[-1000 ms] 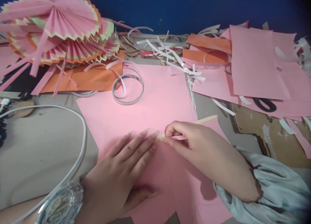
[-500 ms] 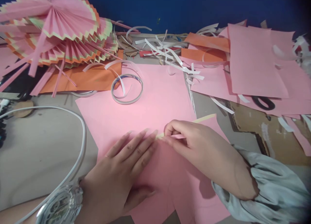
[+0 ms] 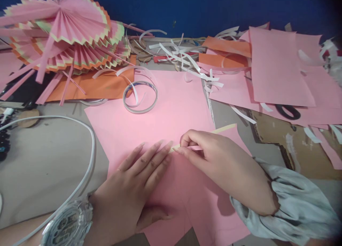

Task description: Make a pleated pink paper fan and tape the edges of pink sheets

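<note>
At the bottom of the frame, you wear a clear watch (image 3: 68, 221) on your left wrist and a pale, gathered sleeve (image 3: 291, 199) on your right arm. Your left hand (image 3: 123, 194) lies flat at lower centre, fingers spread and its grip released, on a pink sheet (image 3: 179, 199) in the lower middle of the frame. Your right hand (image 3: 221, 153), just right of centre, has its grip pinched between thumb and forefinger on the sheet's pale yellow edge (image 3: 226, 128). A white cable (image 3: 92, 146) curves over the grey tabletop (image 3: 48, 160) at left. Beyond your hands, a ring of tape (image 3: 140, 112) rests on a larger pink sheet (image 3: 176, 107). Farther back, pleated paper fans (image 3: 80, 23) fill the upper left, white strips (image 3: 184, 59) lie tangled at upper centre, and pink papers (image 3: 278, 68) overlap at upper right.
</note>
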A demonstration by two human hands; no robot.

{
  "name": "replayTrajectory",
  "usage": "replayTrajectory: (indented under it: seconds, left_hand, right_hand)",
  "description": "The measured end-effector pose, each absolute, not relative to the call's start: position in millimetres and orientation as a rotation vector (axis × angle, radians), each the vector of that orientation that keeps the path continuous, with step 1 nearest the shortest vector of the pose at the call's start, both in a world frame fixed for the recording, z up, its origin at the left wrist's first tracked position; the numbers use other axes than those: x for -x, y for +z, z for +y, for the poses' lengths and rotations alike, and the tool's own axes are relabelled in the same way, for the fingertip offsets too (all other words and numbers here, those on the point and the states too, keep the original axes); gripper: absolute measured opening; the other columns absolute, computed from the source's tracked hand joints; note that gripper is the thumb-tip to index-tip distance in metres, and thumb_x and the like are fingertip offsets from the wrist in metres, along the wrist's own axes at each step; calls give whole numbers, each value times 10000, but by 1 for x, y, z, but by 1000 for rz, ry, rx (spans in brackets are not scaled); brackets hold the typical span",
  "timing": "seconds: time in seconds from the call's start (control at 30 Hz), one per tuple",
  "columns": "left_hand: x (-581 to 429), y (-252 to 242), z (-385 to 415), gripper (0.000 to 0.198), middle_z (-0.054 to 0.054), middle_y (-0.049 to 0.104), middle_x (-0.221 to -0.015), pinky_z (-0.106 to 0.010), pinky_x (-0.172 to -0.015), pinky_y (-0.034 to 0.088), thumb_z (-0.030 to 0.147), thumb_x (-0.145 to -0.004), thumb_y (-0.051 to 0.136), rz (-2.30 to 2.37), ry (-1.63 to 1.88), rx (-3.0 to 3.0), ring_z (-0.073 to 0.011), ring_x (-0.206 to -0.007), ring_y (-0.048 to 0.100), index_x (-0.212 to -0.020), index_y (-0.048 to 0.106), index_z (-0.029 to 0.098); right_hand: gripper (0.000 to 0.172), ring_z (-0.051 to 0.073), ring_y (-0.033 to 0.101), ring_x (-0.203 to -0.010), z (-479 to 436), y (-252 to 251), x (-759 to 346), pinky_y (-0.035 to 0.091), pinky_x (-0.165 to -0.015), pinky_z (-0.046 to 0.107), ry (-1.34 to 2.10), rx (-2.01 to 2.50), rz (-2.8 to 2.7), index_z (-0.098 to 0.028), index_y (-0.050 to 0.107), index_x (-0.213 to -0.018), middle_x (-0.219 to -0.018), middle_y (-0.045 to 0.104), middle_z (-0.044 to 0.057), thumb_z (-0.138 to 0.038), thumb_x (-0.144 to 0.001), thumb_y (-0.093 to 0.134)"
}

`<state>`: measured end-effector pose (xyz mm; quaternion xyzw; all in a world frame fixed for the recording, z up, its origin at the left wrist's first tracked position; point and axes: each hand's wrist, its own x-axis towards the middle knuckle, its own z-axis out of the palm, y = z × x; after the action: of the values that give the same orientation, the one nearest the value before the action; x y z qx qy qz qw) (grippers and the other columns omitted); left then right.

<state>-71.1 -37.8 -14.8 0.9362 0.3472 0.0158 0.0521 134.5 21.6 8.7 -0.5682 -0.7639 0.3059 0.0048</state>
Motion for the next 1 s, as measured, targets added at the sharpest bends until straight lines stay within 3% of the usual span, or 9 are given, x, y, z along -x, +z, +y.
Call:
replayTrajectory:
  seconds: [0.33, 0.6, 0.8, 1.0]
  left_hand:
    - [71, -15, -38, 841, -140, 184, -1483, -437, -1087, 96, 659, -828, 275, 1070, 40, -2840, -294, -1364, 141, -1408, 220, 53]
    - [70, -13, -37, 794, -99, 190, -1489, -452, -1074, 91, 705, -801, 224, 1081, -5, -2780, -281, -1368, 144, -1430, 178, 223]
    - [70, -14, -36, 804, -107, 182, -1490, -466, -1072, 83, 708, -802, 201, 1061, -16, -2782, -298, -1366, 139, -1427, 200, 203]
    - [70, -14, -36, 756, -98, 187, -1491, -459, -1077, 73, 675, -827, 222, 1077, -15, -2766, -283, -1371, 127, -1423, 212, 212]
  right_hand:
    - [103, 121, 541, -635, 22, 9, -138, 343, -542, 243, 1068, 1740, -2298, -242, 504, -754, -714, 604, -55, -291, -839, 476]
    - [93, 127, 568, -631, 22, 8, -139, 403, -571, 228, 1067, 1675, -2252, -231, 557, -743, -686, 629, -36, -262, -806, 496]
    - [74, 120, 580, -703, 18, 7, -137, 407, -589, 222, 1171, 1661, -2234, -248, 520, -767, -783, 640, -52, -207, -815, 482]
    - [106, 142, 565, -641, 19, 11, -133, 387, -552, 262, 926, 1756, -2348, -238, 511, -749, -721, 626, -27, -249, -844, 465]
